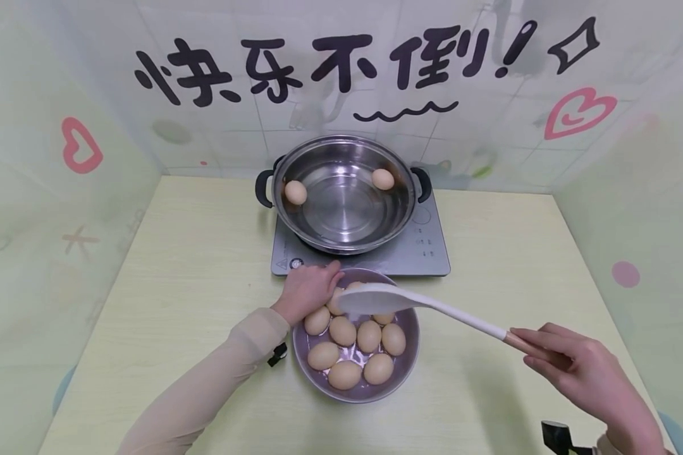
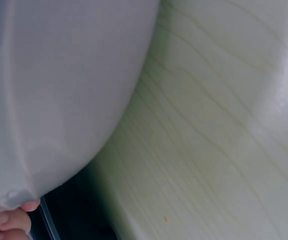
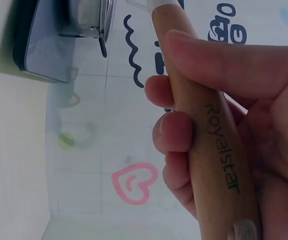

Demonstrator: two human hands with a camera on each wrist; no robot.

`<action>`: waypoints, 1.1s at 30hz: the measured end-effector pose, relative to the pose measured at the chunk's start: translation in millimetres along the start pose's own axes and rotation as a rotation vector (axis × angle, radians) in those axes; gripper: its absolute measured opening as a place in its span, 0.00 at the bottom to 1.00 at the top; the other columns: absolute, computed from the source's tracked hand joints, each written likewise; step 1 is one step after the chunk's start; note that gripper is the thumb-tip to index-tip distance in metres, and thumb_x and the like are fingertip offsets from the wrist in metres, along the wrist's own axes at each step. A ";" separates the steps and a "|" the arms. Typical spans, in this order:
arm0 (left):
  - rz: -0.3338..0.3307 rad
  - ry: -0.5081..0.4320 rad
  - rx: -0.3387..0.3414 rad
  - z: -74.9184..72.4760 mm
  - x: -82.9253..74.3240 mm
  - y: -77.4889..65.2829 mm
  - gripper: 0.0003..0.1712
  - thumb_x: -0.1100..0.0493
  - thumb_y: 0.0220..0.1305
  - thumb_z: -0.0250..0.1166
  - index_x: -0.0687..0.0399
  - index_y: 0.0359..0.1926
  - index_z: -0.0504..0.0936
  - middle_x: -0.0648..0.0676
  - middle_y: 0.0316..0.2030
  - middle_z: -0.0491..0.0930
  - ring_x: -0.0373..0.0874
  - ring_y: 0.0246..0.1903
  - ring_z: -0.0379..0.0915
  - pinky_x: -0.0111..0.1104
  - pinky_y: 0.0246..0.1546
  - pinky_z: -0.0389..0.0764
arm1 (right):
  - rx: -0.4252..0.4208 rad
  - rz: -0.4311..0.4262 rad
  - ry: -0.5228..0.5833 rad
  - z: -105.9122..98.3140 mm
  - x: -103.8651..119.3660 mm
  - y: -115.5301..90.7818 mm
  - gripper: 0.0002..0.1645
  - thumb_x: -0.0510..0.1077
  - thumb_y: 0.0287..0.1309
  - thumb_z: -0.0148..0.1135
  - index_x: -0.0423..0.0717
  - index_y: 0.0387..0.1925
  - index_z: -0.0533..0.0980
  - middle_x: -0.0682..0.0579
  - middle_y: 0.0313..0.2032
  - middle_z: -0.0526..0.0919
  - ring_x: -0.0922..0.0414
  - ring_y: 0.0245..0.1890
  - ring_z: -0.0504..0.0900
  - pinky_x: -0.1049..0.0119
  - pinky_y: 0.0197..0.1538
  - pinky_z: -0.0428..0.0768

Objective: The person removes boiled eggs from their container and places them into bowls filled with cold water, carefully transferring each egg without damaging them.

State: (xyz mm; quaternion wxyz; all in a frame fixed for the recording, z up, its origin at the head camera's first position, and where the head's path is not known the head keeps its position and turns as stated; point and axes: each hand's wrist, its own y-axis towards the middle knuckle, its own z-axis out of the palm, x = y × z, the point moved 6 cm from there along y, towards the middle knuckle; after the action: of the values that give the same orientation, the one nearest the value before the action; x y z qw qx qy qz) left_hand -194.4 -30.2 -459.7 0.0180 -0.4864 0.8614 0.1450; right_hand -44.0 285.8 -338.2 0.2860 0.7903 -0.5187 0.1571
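My left hand (image 1: 309, 291) grips the far left rim of a purple-grey bowl (image 1: 414, 354); in the left wrist view its fingertips (image 2: 11, 222) curl against the bowl's outer side. Several brown eggs (image 1: 344, 375) lie inside this bowl. Holding a white cooking spoon (image 1: 461, 318) by its wooden handle (image 3: 204, 120), my right hand (image 1: 592, 373) is out to the right. The spoon's head hangs over the far part of the bowl and hides some of the eggs. Whether an egg rests in it cannot be seen.
Behind the bowl, a steel pot (image 1: 341, 235) with two black handles stands on a grey induction cooker (image 1: 427, 256). Two eggs (image 1: 383, 179) sit in the pot, one at each side. The pale wooden table (image 1: 205, 240) meets printed walls at the back and sides.
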 end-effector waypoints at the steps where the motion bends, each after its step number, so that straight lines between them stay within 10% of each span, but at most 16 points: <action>1: 0.000 0.002 0.003 0.0 -0.1 -0.1 0.10 0.52 0.63 0.54 0.52 0.28 0.69 0.51 0.12 0.73 0.52 0.14 0.73 0.39 0.12 0.66 | -0.005 -0.011 0.014 -0.1 0.0 2.2 0.35 0.21 0.26 0.68 0.49 0.43 0.80 0.67 0.22 0.72 0.76 0.17 0.64 0.80 0.20 0.59; 7: -0.002 0.003 -0.006 -3.0 -0.9 -0.4 0.09 0.53 0.62 0.56 0.52 0.29 0.71 0.52 0.11 0.72 0.51 0.13 0.72 0.39 0.11 0.65 | -0.112 0.004 0.020 -5.3 1.9 29.8 0.30 0.20 0.27 0.68 0.40 0.40 0.80 0.64 0.19 0.70 0.72 0.15 0.61 0.78 0.17 0.59; 17: -0.007 0.005 -0.008 -1.2 0.3 -1.1 0.13 0.49 0.64 0.54 0.51 0.28 0.69 0.51 0.11 0.72 0.52 0.14 0.73 0.40 0.11 0.65 | -0.423 0.285 -0.120 -1.5 -2.2 92.2 0.20 0.29 0.43 0.67 0.42 0.42 0.80 0.52 0.21 0.75 0.71 0.18 0.62 0.78 0.22 0.62; 33: -0.008 0.000 -0.023 -1.4 -0.2 -1.5 0.13 0.49 0.63 0.55 0.52 0.28 0.70 0.53 0.12 0.74 0.54 0.15 0.74 0.41 0.13 0.66 | -0.499 0.267 -0.338 33.7 -14.3 137.6 0.19 0.31 0.47 0.60 0.50 0.42 0.81 0.47 0.24 0.74 0.47 0.16 0.71 0.58 0.16 0.59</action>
State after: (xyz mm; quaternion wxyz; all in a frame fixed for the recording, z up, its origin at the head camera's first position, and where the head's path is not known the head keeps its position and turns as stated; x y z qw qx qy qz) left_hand -192.9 -31.1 -458.7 0.0129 -0.4900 0.8578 0.1549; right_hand -176.7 234.4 -332.8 0.3576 0.6359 -0.6802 -0.0719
